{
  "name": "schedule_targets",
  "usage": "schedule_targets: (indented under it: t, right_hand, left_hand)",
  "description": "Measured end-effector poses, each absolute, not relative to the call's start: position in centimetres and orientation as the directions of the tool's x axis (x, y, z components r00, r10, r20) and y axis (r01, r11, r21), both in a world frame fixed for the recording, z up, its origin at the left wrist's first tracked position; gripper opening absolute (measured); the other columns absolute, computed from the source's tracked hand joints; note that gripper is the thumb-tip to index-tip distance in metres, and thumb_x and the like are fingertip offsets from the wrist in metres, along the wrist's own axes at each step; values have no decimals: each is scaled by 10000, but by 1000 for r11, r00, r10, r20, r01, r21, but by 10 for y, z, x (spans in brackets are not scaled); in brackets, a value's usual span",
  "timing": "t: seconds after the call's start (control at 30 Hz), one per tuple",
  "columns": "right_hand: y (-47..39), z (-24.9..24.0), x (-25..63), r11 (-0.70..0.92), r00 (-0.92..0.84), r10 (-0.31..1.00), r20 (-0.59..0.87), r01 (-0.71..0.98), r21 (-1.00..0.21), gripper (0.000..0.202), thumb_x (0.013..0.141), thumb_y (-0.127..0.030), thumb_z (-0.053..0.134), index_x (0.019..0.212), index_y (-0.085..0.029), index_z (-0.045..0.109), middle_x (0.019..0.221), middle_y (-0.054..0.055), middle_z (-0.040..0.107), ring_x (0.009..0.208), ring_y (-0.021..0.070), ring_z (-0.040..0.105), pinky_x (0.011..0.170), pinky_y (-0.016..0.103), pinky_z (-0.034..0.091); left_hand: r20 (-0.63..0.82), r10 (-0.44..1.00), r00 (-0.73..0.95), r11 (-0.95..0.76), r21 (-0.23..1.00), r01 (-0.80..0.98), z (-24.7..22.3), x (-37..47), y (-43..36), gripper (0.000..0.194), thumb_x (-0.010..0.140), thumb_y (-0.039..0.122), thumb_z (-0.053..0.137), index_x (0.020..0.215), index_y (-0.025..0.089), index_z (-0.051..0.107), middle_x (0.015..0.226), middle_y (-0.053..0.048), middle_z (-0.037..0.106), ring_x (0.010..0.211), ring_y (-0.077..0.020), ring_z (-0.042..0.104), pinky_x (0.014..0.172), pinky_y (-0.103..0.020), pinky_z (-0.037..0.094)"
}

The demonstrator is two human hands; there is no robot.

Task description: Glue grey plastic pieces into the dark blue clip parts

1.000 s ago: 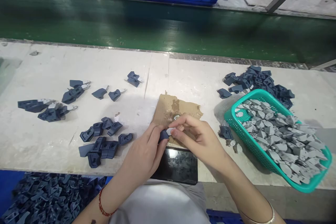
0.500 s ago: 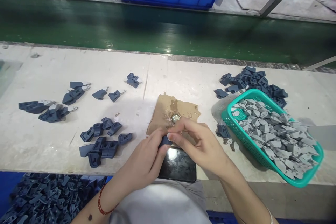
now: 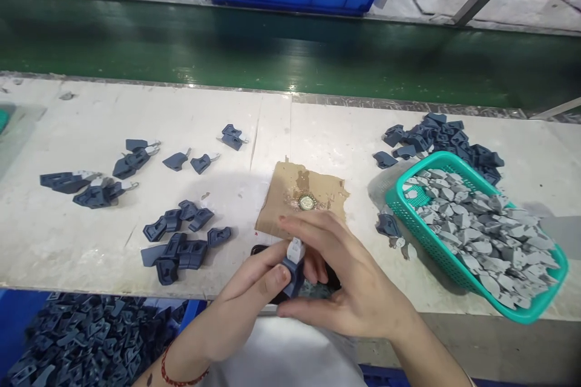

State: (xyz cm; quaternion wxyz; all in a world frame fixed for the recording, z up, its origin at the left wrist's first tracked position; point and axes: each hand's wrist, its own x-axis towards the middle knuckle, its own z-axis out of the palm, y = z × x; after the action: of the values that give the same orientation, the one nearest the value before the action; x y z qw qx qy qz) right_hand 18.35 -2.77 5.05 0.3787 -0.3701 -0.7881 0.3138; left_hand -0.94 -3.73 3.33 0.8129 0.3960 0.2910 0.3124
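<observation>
Between thumb and fingers, my left hand (image 3: 254, 290) grips a dark blue plastic piece (image 3: 294, 275) with a light grey part (image 3: 296, 250) standing at its upper end. My right hand (image 3: 349, 278) is spread around the right side of this piece, its thumb below and its fingers above; whether it touches the piece is unclear. Just beyond the hands lies a brown cardboard sheet (image 3: 276, 196) with a small round metal cap (image 3: 307, 202) on it. A black phone (image 3: 333, 278) is mostly hidden under the hands.
A green basket (image 3: 454, 272) of grey parts stands at right, beside a heap of blue pieces (image 3: 445, 136). More blue pieces (image 3: 181, 251) lie at left. A blue bin (image 3: 195, 314) of pieces sits lower left. Beyond the table (image 3: 218, 94) runs a green belt (image 3: 272, 48).
My right hand has let go of its pinch near the grey part and spread open around the piece. The held piece has moved nearer my body and its grey part now shows clearly.
</observation>
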Motion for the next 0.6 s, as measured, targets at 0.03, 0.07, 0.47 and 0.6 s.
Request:
schedule_targets:
  t: [0.03, 0.07, 0.47, 0.6]
  right_hand:
    - [-29, 51, 182, 565, -436, 807, 398, 375, -735, 661, 884, -415, 766, 1434, -211, 460, 1257, 135, 649, 813, 172, 684, 901, 407, 603]
    - [-29, 51, 180, 597, -423, 794, 438, 405, -692, 611, 887, -377, 761, 1400, -194, 485, 1203, 128, 678, 865, 192, 695, 897, 392, 607]
    - [-34, 56, 177, 661, -393, 726, 563, 625, -415, 390, 942, -278, 623, 1288, -107, 565, 1013, 123, 739, 906, 225, 700, 737, 337, 602]
    - [-33, 52, 176, 639, -399, 737, 545, 673, -373, 392, 968, -327, 584, 1296, -115, 555, 1035, 137, 735, 926, 251, 694, 770, 382, 587]
  left_hand:
    - [-232, 723, 651, 526, 795, -302, 34, -9, -40, 328, 1026, 500, 523, 1009, 209, 672, 1006, -48, 611, 937, -183, 535, 853, -279, 449]
    - [-231, 711, 664, 554, 765, -328, 34, -9, -42, 331, 1020, 500, 537, 992, 202, 678, 992, -51, 610, 933, -184, 543, 826, -271, 451]
    - [-287, 752, 593, 507, 827, -243, 40, -6, -38, 310, 962, 495, 641, 1104, 224, 692, 1024, -56, 640, 1012, -218, 584, 900, -296, 476]
    - [-304, 806, 508, 345, 938, 15, 43, -11, -41, 239, 978, 437, 630, 1087, 226, 664, 933, -21, 614, 875, -183, 549, 777, -266, 452]
